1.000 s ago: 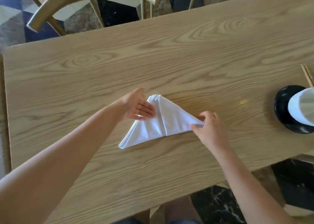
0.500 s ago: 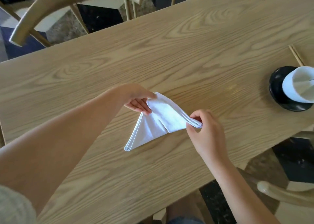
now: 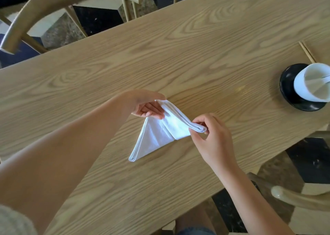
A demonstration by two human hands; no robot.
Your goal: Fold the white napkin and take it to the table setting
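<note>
I see the white napkin (image 3: 160, 133) mid-surface (image 3: 196, 47), well left of the black saucer (image 3: 287, 90) — my right hand (image 3: 212, 140) pinches its lifted corner, left hand (image 3: 144, 104) fingers clamped on the top.

white cup (image 3: 314, 84) cut off at right edge

no text, label, brand, number or sign can be read anywhere in this view.
</note>
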